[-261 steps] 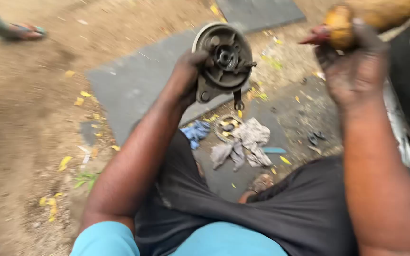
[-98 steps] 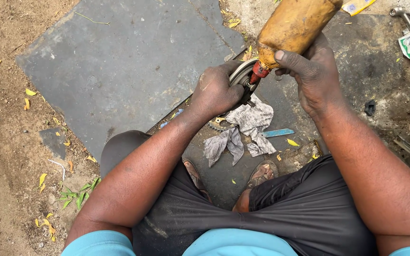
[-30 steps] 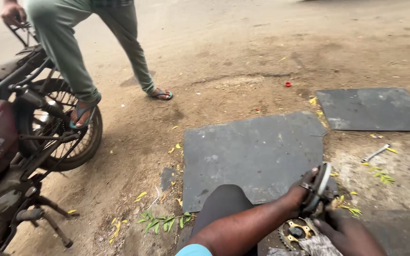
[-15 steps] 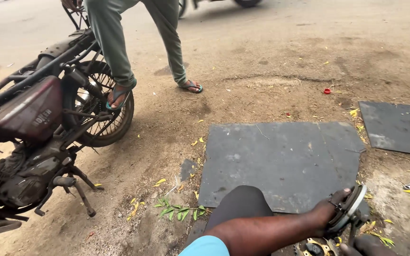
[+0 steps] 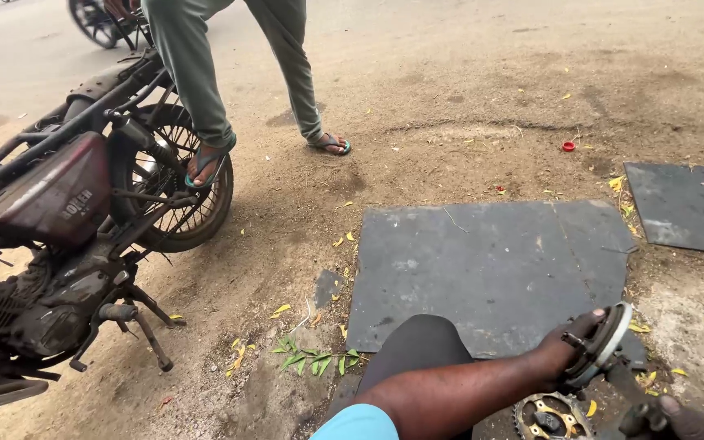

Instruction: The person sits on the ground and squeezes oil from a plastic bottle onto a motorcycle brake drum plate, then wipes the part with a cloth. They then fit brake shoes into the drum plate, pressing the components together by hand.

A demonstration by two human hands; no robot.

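Left hand [image 5: 568,352] clenched on the round metal brake plate [image 5: 603,344] low at right above the dark mat [image 5: 490,269], right hand [image 5: 682,417] mostly cut off, grip unclear; with eyes on the motorcycle [image 5: 67,236], could slip onto the sprocket [image 5: 549,415].

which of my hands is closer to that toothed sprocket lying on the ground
Right. Your right hand sits low at the frame's bottom edge, just beside the sprocket. Your left hand is above it, gripping the round metal drum part, a bit farther off.
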